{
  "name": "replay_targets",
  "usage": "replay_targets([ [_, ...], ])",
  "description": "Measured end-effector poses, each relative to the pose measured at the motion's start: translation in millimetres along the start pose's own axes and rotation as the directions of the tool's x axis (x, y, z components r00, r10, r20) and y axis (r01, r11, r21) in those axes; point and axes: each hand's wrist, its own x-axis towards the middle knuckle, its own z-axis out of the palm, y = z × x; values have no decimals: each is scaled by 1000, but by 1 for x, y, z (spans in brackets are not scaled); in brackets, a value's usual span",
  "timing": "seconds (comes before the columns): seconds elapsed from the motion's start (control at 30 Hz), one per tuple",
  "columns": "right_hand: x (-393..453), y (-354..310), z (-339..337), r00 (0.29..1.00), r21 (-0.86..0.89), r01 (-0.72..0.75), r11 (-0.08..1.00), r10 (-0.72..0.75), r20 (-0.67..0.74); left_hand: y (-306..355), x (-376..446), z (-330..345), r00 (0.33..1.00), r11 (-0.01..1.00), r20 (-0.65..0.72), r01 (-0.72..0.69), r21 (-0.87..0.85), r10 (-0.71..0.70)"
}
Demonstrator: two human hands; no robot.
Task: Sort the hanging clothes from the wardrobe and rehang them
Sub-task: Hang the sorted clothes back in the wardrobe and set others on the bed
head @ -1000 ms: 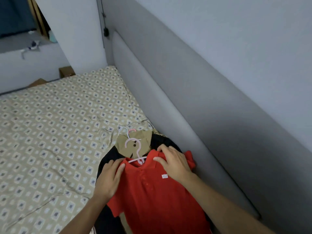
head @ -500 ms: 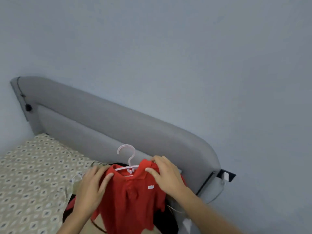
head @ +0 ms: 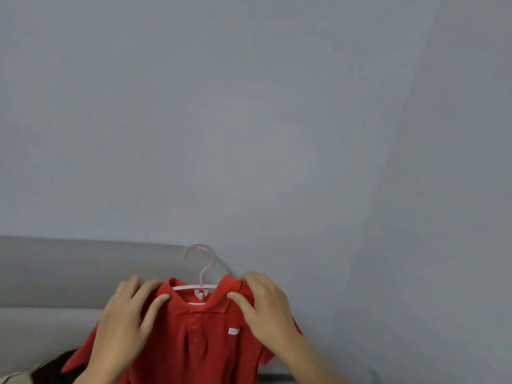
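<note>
Since a second ago, both hands are lifting the red polo shirt (head: 199,336) off the patterned bedspread and bringing it up in front of the wall; the bed that filled the earlier head view is no longer showing, and the shirt is now hanging upright rather than lying flat on the dark clothes.

From the head view, the shirt is sitting on a pale pink hanger (head: 201,273), whose hook is standing up above the collar against the grey headboard (head: 69,273) and the blue-grey wall (head: 249,120). The left hand (head: 124,325) is gripping the shirt's left shoulder, thumb lying on the front near the collar and fingers curling over the top edge. The right hand (head: 263,309) is pinching the right shoulder in the same manner, thumb pressing the fabric beside the collar, fingers wrapping behind. The shirt is hanging between the two hands, low in the middle of the view, with a small white label (head: 233,331) showing on its chest. A dark garment (head: 55,364) is peeking out at the lower left corner, below the shirt's sleeve.
</note>
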Motion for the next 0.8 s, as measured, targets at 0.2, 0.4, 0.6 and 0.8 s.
replay_targets([
  [0.2,-55,32,-83,980,-113,-135,984,116,-159,86,23,39,990,977,33,-126,-173,134],
  [0.4,-135,24,-159,914,-162,-316,935,254,-315,177,26,48,956,902,56,-252,-350,289],
  [0.6,-236,0,-226,792,-214,-511,832,360,-493,275,6,55,874,769,37,-406,-493,485],
  [0.8,-338,-23,-286,665,-206,-658,724,431,-610,380,-39,51,786,623,19,-475,-622,618],
])
